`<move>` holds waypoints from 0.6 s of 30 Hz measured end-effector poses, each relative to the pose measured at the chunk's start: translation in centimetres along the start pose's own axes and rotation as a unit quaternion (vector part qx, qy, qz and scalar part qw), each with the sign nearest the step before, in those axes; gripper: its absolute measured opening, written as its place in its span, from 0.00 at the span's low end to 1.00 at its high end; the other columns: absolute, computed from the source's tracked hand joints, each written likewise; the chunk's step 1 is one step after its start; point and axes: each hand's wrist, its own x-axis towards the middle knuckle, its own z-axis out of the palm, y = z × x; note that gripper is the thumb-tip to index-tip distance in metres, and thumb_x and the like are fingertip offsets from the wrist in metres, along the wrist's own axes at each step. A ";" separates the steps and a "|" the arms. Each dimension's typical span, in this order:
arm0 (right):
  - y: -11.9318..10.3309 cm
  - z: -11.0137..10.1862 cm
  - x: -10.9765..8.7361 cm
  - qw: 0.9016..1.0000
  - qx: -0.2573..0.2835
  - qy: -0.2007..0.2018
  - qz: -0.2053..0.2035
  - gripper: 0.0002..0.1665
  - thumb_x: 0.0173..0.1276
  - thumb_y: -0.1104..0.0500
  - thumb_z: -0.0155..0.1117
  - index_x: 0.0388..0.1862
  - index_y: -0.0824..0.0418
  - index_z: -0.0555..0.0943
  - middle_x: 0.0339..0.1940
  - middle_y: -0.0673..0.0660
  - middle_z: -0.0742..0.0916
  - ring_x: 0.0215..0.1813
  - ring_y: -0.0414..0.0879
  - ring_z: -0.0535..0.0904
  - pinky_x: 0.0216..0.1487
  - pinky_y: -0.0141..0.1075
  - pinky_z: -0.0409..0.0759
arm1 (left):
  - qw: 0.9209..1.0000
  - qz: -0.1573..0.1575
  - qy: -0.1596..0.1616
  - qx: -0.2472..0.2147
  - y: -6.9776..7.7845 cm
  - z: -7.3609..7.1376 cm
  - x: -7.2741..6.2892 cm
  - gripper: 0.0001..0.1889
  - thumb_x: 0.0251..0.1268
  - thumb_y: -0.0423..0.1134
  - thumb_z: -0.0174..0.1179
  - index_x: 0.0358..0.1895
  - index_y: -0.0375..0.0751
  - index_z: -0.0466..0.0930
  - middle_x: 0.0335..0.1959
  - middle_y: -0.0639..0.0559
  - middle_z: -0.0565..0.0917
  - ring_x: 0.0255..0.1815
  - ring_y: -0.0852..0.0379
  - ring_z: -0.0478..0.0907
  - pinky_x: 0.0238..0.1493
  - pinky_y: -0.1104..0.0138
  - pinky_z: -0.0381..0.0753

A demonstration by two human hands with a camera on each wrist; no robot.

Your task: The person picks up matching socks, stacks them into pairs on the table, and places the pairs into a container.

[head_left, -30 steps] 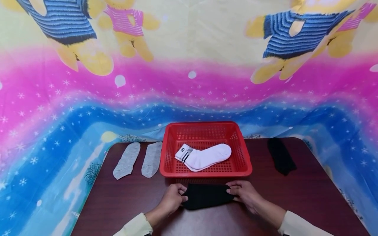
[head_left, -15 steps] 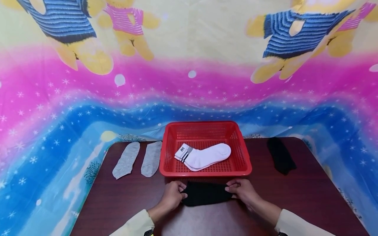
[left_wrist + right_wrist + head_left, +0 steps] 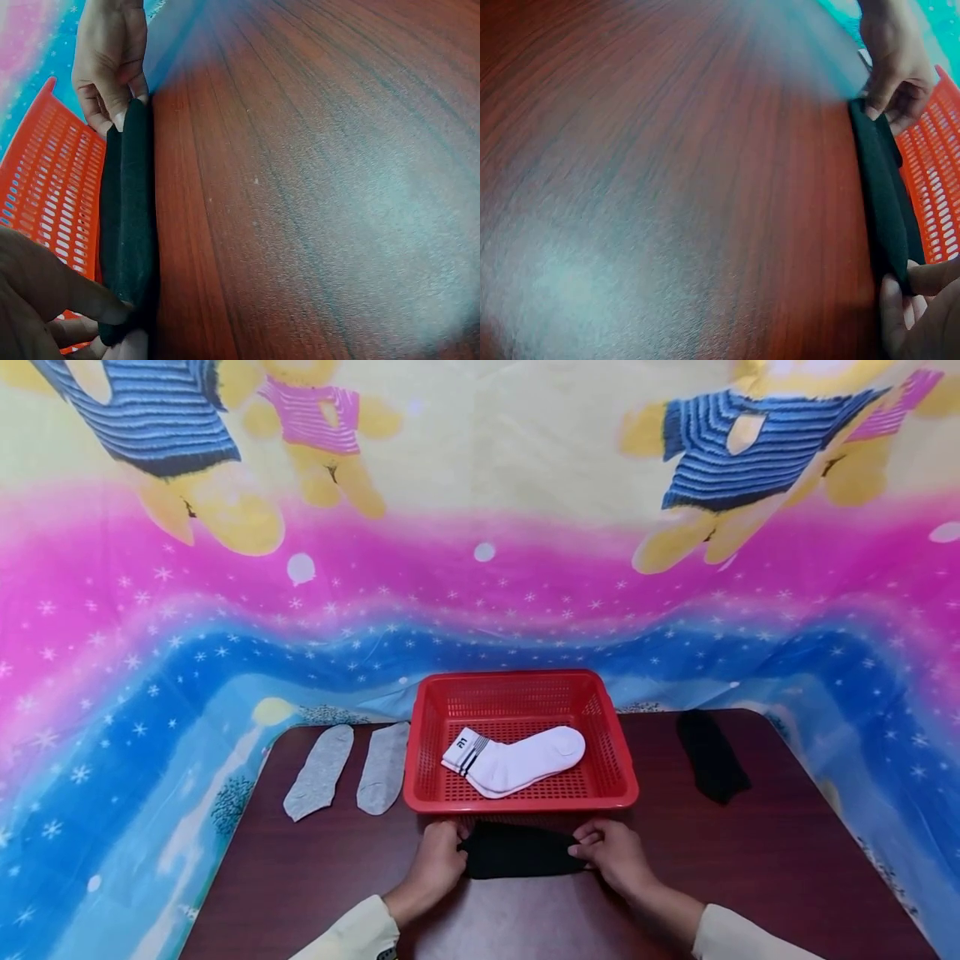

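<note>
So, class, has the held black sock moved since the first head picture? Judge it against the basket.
Yes, slightly: in the head view, the held sock has shifted forward, nearer the front rim of the basket.

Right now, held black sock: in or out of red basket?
Out: left hand and right hand hold the black sock outside the red basket in every view.

A dark reddish-brown table (image 3: 300, 885) with streaked wood grain and a glossy sheen carries a red basket (image 3: 521, 806) near its far edge. Left of the basket lie two grey socks (image 3: 321, 774); well apart to its right lies a black sock (image 3: 712, 756).
</note>
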 end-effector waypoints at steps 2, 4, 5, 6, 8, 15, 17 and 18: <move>0.1 0.1 0.1 1.000 -0.017 0.000 -0.005 0.11 0.55 0.68 0.77 0.34 0.67 0.83 0.28 0.56 0.85 0.28 0.44 0.83 0.28 0.37 0.84 | 1.000 -0.002 -0.006 0.003 0.1 0.0 0.0 0.12 0.39 0.17 0.58 0.24 0.37 0.72 0.21 0.58 0.62 0.27 0.61 0.58 0.28 0.69 0.57; 0.2 0.2 0.2 0.999 -0.031 -0.002 -0.011 0.11 0.54 0.68 0.78 0.33 0.66 0.82 0.27 0.55 0.85 0.27 0.44 0.82 0.28 0.36 0.84 | 1.000 -0.002 -0.008 0.013 0.3 -0.1 -0.1 0.12 0.40 0.17 0.58 0.25 0.37 0.72 0.22 0.58 0.63 0.28 0.60 0.60 0.28 0.67 0.59; 0.3 0.2 0.2 0.999 -0.034 -0.003 -0.011 0.12 0.54 0.68 0.79 0.33 0.66 0.82 0.27 0.55 0.84 0.27 0.44 0.82 0.27 0.36 0.83 | 1.000 0.000 -0.006 0.021 0.4 -0.2 -0.2 0.12 0.40 0.18 0.60 0.26 0.37 0.72 0.23 0.57 0.66 0.28 0.59 0.63 0.29 0.66 0.62; 0.3 0.1 0.3 0.999 -0.035 -0.004 -0.010 0.12 0.54 0.68 0.79 0.32 0.65 0.82 0.27 0.54 0.84 0.26 0.44 0.82 0.27 0.36 0.84 | 1.000 0.003 -0.003 0.030 0.4 -0.2 -0.3 0.12 0.40 0.18 0.61 0.27 0.37 0.73 0.24 0.55 0.68 0.29 0.57 0.66 0.30 0.64 0.65; 0.4 -0.1 0.4 0.999 -0.037 -0.008 -0.013 0.12 0.55 0.66 0.79 0.32 0.65 0.81 0.26 0.54 0.83 0.26 0.44 0.82 0.27 0.36 0.84 | 0.999 0.004 -0.001 0.047 0.6 -0.4 -0.4 0.12 0.42 0.20 0.65 0.30 0.36 0.74 0.28 0.51 0.74 0.33 0.52 0.73 0.35 0.59 0.72; 1.0 -3.1 0.9 0.995 -0.100 -0.004 -0.020 0.15 0.75 0.50 0.64 0.36 0.61 0.81 0.28 0.54 0.84 0.28 0.43 0.82 0.29 0.35 0.82 | 0.995 0.003 -0.026 0.093 2.5 -2.5 -1.6 0.12 0.52 0.32 0.72 0.40 0.36 0.81 0.37 0.48 0.78 0.43 0.49 0.73 0.47 0.56 0.75; 1.5 -4.7 1.3 0.989 -0.142 0.006 -0.041 0.15 0.78 0.50 0.59 0.40 0.61 0.81 0.30 0.54 0.85 0.29 0.42 0.82 0.30 0.35 0.80 | 0.996 0.020 -0.036 0.082 3.5 -3.7 -1.9 0.10 0.56 0.32 0.70 0.41 0.38 0.82 0.35 0.51 0.79 0.40 0.53 0.73 0.43 0.60 0.75; 1.8 -5.6 1.5 0.984 -0.168 0.016 -0.062 0.14 0.78 0.52 0.58 0.41 0.61 0.81 0.33 0.55 0.86 0.32 0.44 0.83 0.33 0.37 0.81 | 0.996 0.034 -0.034 0.074 4.0 -4.3 -2.1 0.09 0.57 0.32 0.70 0.41 0.39 0.83 0.34 0.53 0.80 0.39 0.56 0.74 0.42 0.62 0.76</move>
